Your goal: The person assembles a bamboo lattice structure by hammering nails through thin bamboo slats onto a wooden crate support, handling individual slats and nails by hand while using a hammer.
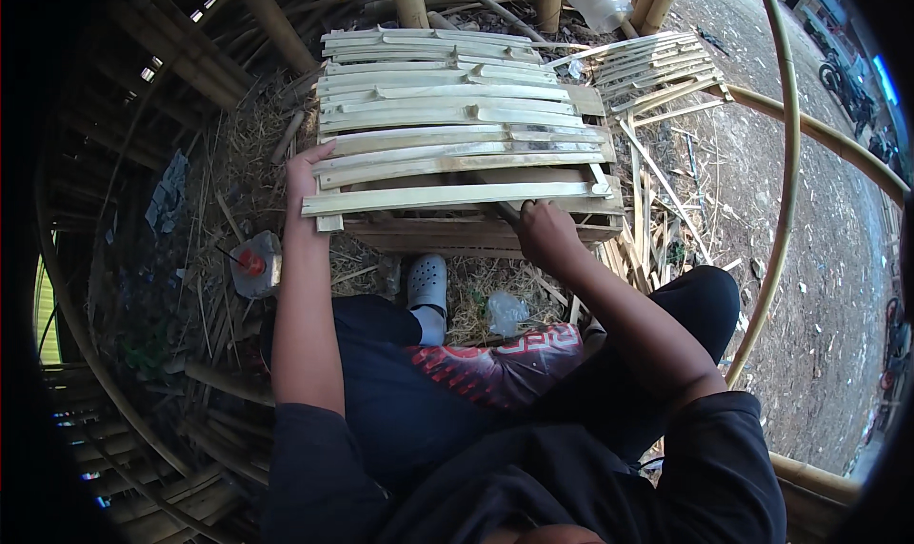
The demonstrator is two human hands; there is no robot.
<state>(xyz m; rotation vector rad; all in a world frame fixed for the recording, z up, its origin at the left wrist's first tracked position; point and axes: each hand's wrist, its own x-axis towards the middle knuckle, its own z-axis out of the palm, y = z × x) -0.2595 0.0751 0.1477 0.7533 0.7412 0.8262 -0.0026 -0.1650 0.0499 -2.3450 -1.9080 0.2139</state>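
A panel of pale split-bamboo slats (447, 111) lies in front of me on top of a low wooden crate or bench (428, 235). My left hand (305, 178) is closed around the panel's left edge near its front corner, with some of its fingers hidden below. In my right hand (549, 237), at the front right, is a dark-handled tool (505, 212). The tool points away and to the left, and its far end passes beneath the frontmost slat (447, 199), so its kind cannot be made out. Gaps show between the front slats.
A smaller slatted bamboo panel (657, 65) and loose strips (666, 182) lie at the right. A clear plastic bag (506, 313) rests near my grey clog (427, 282). At the left stands a pale block with a red thing (250, 262) on it. Bamboo poles (788, 163) surround me.
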